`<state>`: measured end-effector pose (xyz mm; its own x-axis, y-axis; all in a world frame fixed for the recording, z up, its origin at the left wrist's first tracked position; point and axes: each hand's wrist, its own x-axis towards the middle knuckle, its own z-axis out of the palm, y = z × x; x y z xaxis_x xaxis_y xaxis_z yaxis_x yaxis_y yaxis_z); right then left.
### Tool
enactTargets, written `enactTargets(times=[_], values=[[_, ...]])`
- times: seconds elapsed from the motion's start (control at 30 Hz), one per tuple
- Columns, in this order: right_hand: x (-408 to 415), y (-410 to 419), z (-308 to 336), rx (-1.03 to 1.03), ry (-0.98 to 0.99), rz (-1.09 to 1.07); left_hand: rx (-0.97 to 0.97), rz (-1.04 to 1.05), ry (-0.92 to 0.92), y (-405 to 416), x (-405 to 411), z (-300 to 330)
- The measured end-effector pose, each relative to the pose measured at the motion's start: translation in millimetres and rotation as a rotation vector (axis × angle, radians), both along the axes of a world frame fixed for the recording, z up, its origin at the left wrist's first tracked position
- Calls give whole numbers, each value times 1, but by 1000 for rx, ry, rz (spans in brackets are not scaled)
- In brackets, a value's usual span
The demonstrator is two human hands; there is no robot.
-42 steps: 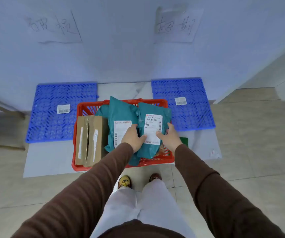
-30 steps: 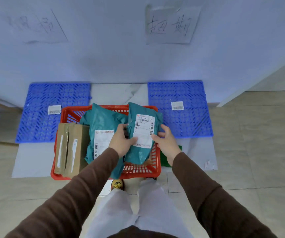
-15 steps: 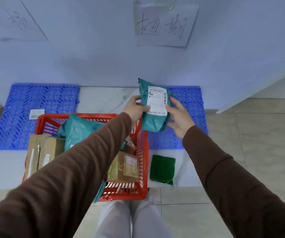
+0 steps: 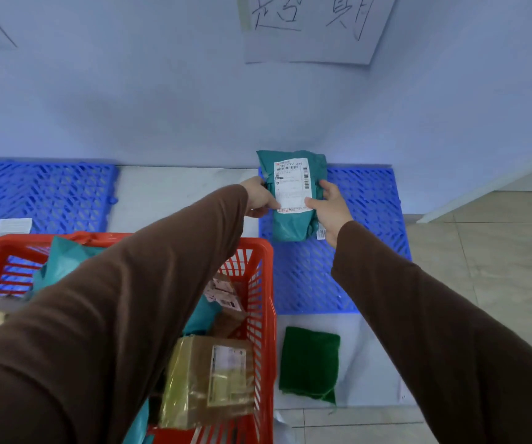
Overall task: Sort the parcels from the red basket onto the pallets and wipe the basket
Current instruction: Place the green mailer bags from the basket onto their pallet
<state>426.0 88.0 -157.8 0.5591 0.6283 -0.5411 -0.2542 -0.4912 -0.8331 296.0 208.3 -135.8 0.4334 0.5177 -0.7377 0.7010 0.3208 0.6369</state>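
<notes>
A teal parcel (image 4: 293, 216) with a white label is held over the far left part of the right blue pallet (image 4: 364, 251). My left hand (image 4: 260, 198) grips its left edge and my right hand (image 4: 330, 208) grips its right edge. Whether the parcel touches the pallet I cannot tell. The red basket (image 4: 260, 302) stands at the lower left, holding another teal parcel (image 4: 63, 264), a brown taped box (image 4: 210, 379) and small parcels, partly hidden by my left sleeve. The left blue pallet (image 4: 43, 193) lies at the far left.
A folded green cloth (image 4: 309, 360) lies on the white mat right of the basket. A handwritten paper sign (image 4: 309, 30) hangs on the wall above the right pallet. A white label (image 4: 13, 226) sits on the left pallet. Tiled floor extends to the right.
Both hands lifted the teal parcel out of the basket and carried it forward and right to the right pallet. My view has moved closer and turned right.
</notes>
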Motion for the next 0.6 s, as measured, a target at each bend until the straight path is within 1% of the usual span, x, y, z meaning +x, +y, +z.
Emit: enactTargets(times=[0.1, 0.27, 0.47, 0.6], values=[[8, 11, -21, -31, -34, 57, 40, -18, 34, 14, 10, -22], [15, 26, -50, -88, -61, 115, 54, -49, 126, 27, 22, -46], [15, 28, -64, -168, -107, 173, -19, -96, 179, 28, 24, -61], [13, 20, -59, -194, -108, 192, -42, -135, 191, 27, 18, -55]])
